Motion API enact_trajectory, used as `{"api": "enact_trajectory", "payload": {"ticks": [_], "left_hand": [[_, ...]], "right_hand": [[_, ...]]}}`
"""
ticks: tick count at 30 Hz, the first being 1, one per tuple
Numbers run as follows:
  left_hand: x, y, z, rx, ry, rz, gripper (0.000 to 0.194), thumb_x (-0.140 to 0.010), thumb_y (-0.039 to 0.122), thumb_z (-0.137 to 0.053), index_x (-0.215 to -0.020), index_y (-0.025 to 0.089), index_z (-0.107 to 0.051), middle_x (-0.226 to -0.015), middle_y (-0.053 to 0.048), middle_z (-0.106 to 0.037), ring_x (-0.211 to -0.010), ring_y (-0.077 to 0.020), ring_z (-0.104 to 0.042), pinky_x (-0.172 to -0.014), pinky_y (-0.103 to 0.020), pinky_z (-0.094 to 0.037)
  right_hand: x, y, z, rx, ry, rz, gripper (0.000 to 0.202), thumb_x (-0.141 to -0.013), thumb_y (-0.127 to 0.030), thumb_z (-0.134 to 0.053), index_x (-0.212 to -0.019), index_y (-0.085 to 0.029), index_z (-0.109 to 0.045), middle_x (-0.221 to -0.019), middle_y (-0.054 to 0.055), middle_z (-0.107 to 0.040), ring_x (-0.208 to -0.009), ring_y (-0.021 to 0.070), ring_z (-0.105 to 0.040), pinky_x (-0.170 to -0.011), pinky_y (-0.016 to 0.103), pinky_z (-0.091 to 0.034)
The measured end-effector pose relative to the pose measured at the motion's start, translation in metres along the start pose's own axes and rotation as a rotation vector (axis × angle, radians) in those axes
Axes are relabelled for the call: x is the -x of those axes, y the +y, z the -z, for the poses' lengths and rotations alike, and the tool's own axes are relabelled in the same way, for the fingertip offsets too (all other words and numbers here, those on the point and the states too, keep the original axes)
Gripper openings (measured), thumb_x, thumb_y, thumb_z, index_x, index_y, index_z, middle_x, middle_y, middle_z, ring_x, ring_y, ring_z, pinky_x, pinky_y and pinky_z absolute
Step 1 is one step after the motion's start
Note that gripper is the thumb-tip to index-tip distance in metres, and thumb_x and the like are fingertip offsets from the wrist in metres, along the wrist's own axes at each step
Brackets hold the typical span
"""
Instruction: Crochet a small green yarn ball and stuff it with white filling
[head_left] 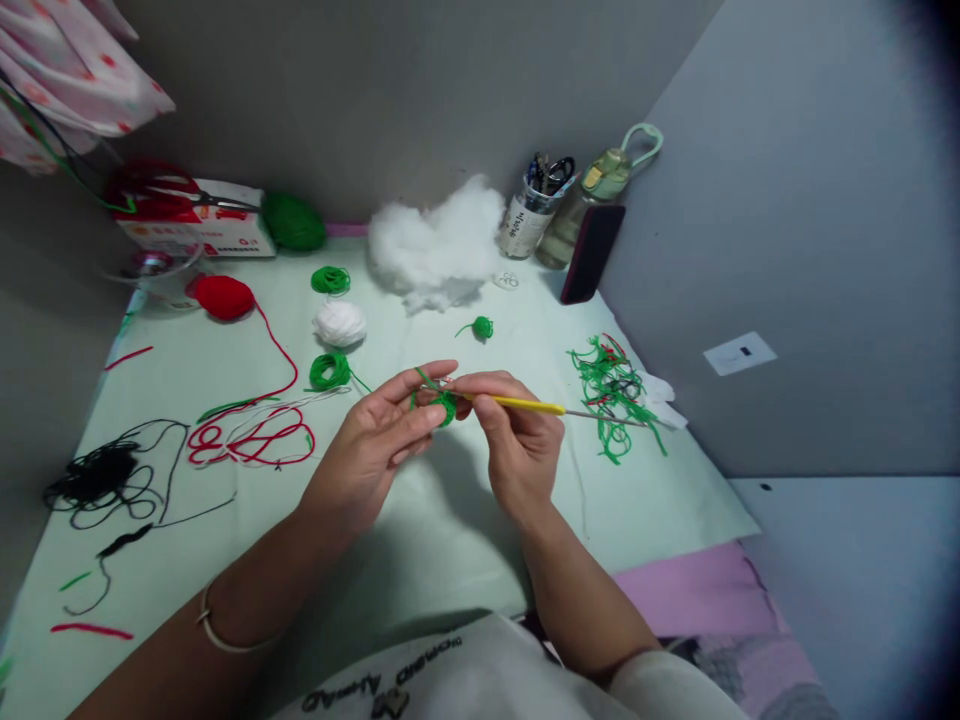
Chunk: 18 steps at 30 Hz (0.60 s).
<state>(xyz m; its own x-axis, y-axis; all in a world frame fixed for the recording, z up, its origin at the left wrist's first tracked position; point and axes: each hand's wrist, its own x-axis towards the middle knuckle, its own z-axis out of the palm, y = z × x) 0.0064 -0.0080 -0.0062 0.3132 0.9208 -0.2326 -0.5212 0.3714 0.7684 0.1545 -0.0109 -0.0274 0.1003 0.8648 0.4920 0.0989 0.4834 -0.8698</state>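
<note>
Near the middle of the head view, my left hand (382, 430) pinches a small green crocheted piece (445, 407), with green yarn running over its fingers. My right hand (521, 435) is closed on a crochet hook with a yellow handle (532, 405); its metal tip meets the green piece between my hands, partly hidden by fingers. A green yarn coil (330, 371) lies just left of my left hand, a strand leading from it toward that hand. Beyond my hands sits a small green ball (482, 328).
White stuffing (439, 245), a pen cup (527, 218), a bottle (566, 225) and a phone (593, 254) stand at the back. Yarn scraps (611, 390) lie right. Red yarn (227, 298), a white ball (340, 323) and black yarn (97, 478) are left.
</note>
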Motion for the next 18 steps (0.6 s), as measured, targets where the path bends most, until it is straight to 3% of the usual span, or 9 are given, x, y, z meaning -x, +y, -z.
{"api": "enact_trajectory", "payload": {"ticks": [4, 7, 10, 13, 15, 18], "left_hand": [[0.000, -0.003, -0.001, 0.023, 0.089, -0.005, 0.041, -0.079, 0.016, -0.084, -0.120, 0.022, -0.077, -0.080, 0.003, -0.063, -0.051, -0.0012, -0.033, -0.050, -0.013, -0.035], [-0.002, -0.001, 0.001, 0.174, 0.050, 0.106, 0.028, -0.081, 0.015, -0.081, -0.109, 0.016, -0.079, -0.077, 0.004, -0.058, -0.048, 0.0004, -0.025, -0.049, -0.013, -0.036], [-0.004, 0.002, 0.004, 0.266, 0.047, 0.120, 0.021, -0.082, 0.013, -0.078, -0.103, 0.011, -0.080, -0.073, 0.005, -0.052, -0.047, -0.0003, -0.022, -0.050, -0.014, -0.039], [-0.005, 0.003, 0.006, 0.167, 0.066, 0.033, 0.028, -0.080, 0.011, -0.079, -0.108, 0.015, -0.082, -0.076, 0.003, -0.057, -0.050, -0.0015, -0.027, -0.053, -0.014, -0.039], [-0.005, 0.001, 0.007, 0.028, 0.047, -0.009, 0.032, -0.079, 0.015, -0.082, -0.110, 0.020, -0.082, -0.087, 0.001, -0.065, -0.055, -0.0029, -0.035, -0.055, -0.016, -0.038], [-0.005, -0.002, 0.008, -0.129, 0.029, -0.034, 0.032, -0.081, 0.022, -0.082, -0.114, 0.025, -0.082, -0.093, -0.001, -0.069, -0.064, -0.0072, -0.043, -0.058, -0.019, -0.038]], "right_hand": [[0.007, 0.003, -0.001, 0.221, -0.037, 0.213, 0.024, -0.099, -0.017, -0.062, -0.111, -0.029, -0.078, -0.103, 0.006, -0.077, -0.091, 0.0191, -0.073, -0.077, 0.037, -0.061], [0.008, 0.004, 0.000, 0.292, -0.024, 0.322, 0.029, -0.097, -0.012, -0.063, -0.113, -0.030, -0.078, -0.107, 0.006, -0.078, -0.094, 0.0201, -0.073, -0.080, 0.039, -0.061], [0.004, 0.002, 0.002, 0.067, 0.086, 0.117, 0.018, -0.101, -0.024, -0.061, -0.105, -0.026, -0.078, -0.094, 0.005, -0.077, -0.076, 0.0174, -0.070, -0.066, 0.035, -0.059], [-0.001, 0.000, 0.002, -0.162, 0.052, -0.117, 0.020, -0.101, -0.035, -0.062, -0.097, -0.024, -0.078, -0.090, 0.005, -0.075, -0.067, 0.0149, -0.066, -0.061, 0.032, -0.057], [-0.002, 0.000, 0.002, -0.163, 0.000, -0.157, 0.018, -0.098, -0.036, -0.066, -0.096, -0.024, -0.079, -0.092, 0.005, -0.077, -0.072, 0.0155, -0.067, -0.066, 0.033, -0.057], [-0.003, 0.002, 0.003, -0.156, 0.023, -0.189, 0.015, -0.097, -0.035, -0.068, -0.096, -0.024, -0.079, -0.092, 0.004, -0.078, -0.073, 0.0143, -0.066, -0.068, 0.031, -0.057]]}}
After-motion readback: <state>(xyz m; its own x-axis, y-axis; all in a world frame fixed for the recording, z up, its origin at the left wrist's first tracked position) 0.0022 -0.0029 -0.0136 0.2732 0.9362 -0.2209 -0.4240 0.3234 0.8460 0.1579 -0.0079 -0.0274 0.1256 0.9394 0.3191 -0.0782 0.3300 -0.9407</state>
